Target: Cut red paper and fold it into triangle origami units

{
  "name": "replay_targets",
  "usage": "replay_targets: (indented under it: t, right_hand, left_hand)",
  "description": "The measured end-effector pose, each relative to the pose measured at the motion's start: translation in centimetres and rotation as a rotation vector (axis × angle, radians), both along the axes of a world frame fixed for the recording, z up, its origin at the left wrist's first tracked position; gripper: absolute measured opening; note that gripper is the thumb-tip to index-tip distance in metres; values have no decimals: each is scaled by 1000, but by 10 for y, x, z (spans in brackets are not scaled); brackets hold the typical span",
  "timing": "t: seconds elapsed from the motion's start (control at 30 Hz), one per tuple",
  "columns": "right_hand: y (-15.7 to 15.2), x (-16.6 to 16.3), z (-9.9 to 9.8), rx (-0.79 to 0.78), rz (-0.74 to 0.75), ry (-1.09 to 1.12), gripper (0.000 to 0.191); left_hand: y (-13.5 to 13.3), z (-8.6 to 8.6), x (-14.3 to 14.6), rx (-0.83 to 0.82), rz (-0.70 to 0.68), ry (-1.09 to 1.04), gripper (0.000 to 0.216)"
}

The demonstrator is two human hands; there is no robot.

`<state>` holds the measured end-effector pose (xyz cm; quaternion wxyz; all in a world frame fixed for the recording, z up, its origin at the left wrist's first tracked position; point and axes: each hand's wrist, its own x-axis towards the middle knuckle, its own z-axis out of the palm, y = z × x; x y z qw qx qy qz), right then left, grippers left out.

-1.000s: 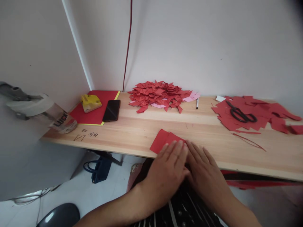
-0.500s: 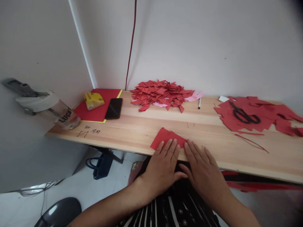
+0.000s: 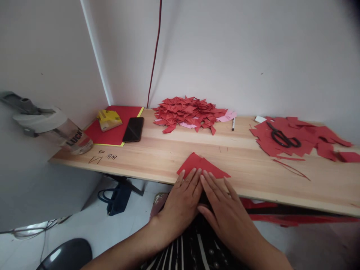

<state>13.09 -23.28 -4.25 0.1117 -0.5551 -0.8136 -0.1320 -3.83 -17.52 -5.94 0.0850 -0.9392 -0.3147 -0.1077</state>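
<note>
A folded piece of red paper lies at the front edge of the wooden table, with a point to the far side and a sharp corner to the right. The outstretched fingers of my left hand press flat on its near left part. Beside them, my right hand rests its straight fingers on the middle of the near edge. The two hands touch or nearly touch at the index fingers. Beneath the fingertips, the paper's near edge is hidden.
Folded red paper pieces are heaped by the wall, with a marker to their right. Black scissors lie on red paper sheets. At left are a phone, a yellow packet and a plastic bottle.
My right hand has slid left along the near edge of the paper, toward my left hand. The paper's right corner now shows. The view has shifted slightly.
</note>
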Motion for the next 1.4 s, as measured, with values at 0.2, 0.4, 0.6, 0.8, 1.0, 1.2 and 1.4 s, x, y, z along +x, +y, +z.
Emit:
replay_targets:
  t: [0.2,0.4,0.6,0.8,1.0,1.2,1.4]
  right_hand:
    - [1,1,-5,-26,-7,12,55]
    - [-4,12,-3,-15,-36,13,55]
    - [-3,34,-5,4,-175,9,52]
    - [-13,44,-6,40,-140,-20,49]
    - [-26,31,4,32,-64,144,34]
    - [-13,28,-1,33,-56,221,42]
    - [-2,33,-16,66,69,204,41]
  left_hand:
    - [2,-5,0,42,-4,18,62]
    - [4,-7,0,56,-1,7,62]
    - [3,-4,0,52,-1,15,63]
    - [5,0,-3,23,8,9,60]
    - [19,10,-22,-20,150,-24,54]
    - [21,14,-32,-109,126,-120,55]
    - [-5,15,-36,-274,92,-602,41]
